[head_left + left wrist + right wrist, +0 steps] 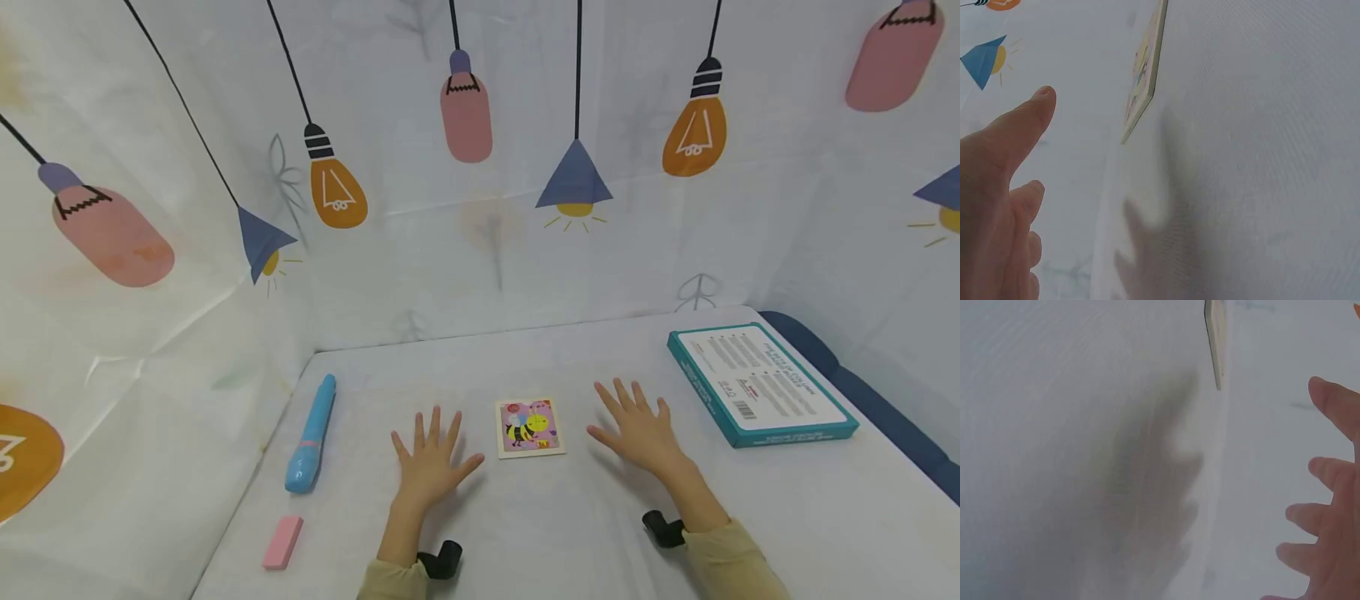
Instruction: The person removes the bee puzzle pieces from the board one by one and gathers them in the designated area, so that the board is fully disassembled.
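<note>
A small square picture puzzle [531,427] with a yellow bee on pink and a pale wooden rim lies flat on the white table. To its left, my left hand [429,465] is spread with straight fingers, holding nothing. On the other side, my right hand [642,430] is spread too, its fingers apart and nothing in them. Both hands cast shadows on the cloth and seem held just above it. The left wrist view shows the puzzle's edge [1152,69] beyond the thumb; the right wrist view catches only a corner of the puzzle [1217,344].
Left of the left hand lie a blue pen-shaped tool [311,437] and a pink eraser-like block [282,542]. A teal and white flat box [761,383] sits at the right. Behind the table hangs a white curtain [420,275] printed with lamps.
</note>
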`<act>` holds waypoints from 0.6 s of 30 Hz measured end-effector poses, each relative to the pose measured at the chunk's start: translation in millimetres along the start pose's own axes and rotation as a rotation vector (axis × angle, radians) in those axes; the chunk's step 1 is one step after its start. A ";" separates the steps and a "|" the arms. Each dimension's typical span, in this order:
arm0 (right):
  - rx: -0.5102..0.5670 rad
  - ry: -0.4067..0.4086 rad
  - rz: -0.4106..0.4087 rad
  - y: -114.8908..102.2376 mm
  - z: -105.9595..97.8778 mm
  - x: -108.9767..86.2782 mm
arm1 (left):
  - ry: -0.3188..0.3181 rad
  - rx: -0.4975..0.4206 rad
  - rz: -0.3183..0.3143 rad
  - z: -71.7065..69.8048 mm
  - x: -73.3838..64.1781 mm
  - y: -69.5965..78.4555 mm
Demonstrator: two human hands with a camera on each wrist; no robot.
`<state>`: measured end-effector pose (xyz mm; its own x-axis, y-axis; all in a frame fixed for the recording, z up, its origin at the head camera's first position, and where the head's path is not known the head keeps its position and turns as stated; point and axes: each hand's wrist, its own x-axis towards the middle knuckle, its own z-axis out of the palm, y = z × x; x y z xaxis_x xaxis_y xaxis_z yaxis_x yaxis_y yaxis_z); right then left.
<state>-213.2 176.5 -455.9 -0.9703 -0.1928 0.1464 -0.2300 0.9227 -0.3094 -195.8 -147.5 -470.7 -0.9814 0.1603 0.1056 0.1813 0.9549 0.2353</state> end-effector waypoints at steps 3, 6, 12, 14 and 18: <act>0.039 -0.017 0.002 -3.9 3.5 8.7 | -0.015 -0.043 -0.001 5.6 10.3 1.2; 0.123 -0.056 0.016 -8.2 8.8 18.1 | -0.033 -0.131 -0.009 11.3 19.9 3.4; 0.275 -0.124 0.038 -15.1 21.7 34.1 | -0.051 -0.316 -0.004 21.6 31.8 9.3; 0.308 -0.139 0.039 -16.2 26.1 38.8 | -0.055 -0.355 0.012 24.8 33.8 11.9; 0.348 -0.171 0.043 -19.5 32.9 47.6 | -0.071 -0.393 0.047 31.5 36.0 16.2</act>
<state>-257.3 138.3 -473.8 -0.9714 -0.2361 -0.0238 -0.1718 0.7687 -0.6161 -230.1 -118.3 -493.5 -0.9709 0.2316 0.0609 0.2227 0.7800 0.5848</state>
